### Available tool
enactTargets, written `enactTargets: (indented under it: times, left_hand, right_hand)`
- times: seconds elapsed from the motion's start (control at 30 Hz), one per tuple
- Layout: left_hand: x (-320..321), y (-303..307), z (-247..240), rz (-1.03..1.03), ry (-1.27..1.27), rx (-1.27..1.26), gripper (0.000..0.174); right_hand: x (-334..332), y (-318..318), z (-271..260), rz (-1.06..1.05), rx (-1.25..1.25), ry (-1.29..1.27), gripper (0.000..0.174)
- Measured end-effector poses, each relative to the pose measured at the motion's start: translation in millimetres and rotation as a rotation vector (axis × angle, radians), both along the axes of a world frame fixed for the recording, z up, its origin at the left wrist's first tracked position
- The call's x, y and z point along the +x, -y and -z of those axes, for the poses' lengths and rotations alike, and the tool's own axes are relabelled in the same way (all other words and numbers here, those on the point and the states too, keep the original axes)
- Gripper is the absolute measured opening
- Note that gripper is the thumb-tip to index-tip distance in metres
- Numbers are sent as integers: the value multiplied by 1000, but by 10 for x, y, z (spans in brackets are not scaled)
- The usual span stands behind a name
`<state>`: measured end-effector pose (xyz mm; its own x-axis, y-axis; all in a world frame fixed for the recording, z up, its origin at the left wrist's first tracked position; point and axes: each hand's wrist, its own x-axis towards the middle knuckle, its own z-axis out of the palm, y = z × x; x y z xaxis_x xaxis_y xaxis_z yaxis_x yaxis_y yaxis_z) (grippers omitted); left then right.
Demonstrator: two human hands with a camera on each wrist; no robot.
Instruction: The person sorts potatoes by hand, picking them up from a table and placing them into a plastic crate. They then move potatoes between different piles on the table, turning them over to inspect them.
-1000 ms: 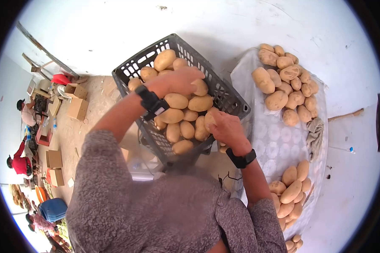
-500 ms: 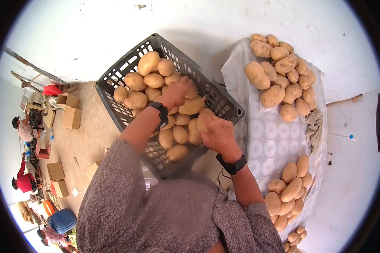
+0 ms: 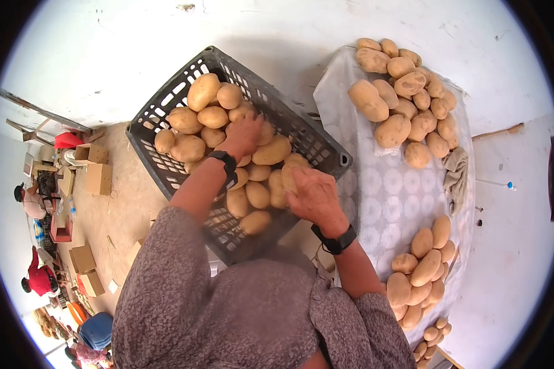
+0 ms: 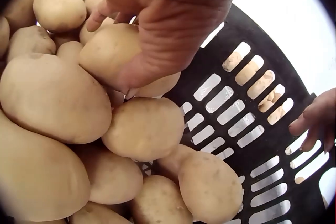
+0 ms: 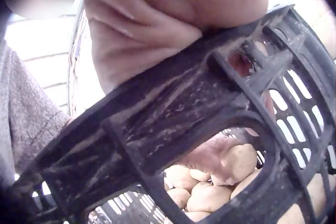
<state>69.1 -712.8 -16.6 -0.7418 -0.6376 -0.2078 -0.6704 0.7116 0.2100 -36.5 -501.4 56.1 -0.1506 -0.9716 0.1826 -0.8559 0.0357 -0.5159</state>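
A black slatted plastic crate [image 3: 166,174] tilts toward the person, with many potatoes [image 3: 186,120] inside it. In the middle of the heap my left hand [image 3: 243,134] grips a potato [image 4: 111,50], its thumb and fingers spread round the sides in the left wrist view. Through the crate's handle hole, the right wrist view also shows the left hand on a potato [image 5: 239,163]. My right hand [image 3: 317,197] holds the crate's right-hand rim, palm on the edge and fingers [image 4: 310,121] hooked over the inner side. A potato [image 3: 294,175] lies right by those fingers.
To the right, a table under a patterned white cover [image 3: 385,190] bears a large potato pile [image 3: 412,101], a smaller one [image 3: 426,261] and a grey cloth [image 3: 457,175]. A white wall rises behind. On the floor at left stand cardboard boxes [image 3: 97,178] and several people.
The head view has turned, so crate and table appear further left and up. The left hand has shifted slightly within the heap, uncovering potatoes at the far end. The right hand stays at the rim.
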Motion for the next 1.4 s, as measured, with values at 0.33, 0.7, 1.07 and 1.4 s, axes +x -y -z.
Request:
enactTargets:
  times: [0.33,0.7,1.07,1.4]
  left_hand:
    - [174,95,-66,-157,-452,305,74]
    - [243,-1038,-1177,-135,-738,1036,51]
    - [-54,-1959,-1640,203,-750,1171,52]
    - [546,-1670,-1642,11,-773,878,31]
  right_hand:
    - [-33,-45,59,25,-139,82,44]
    - [-42,-307,-194,211,-126,780,98]
    - [-507,-1300,-605,373,-321,864,86]
    - [-1418,-2301,4,943,357,-111,71]
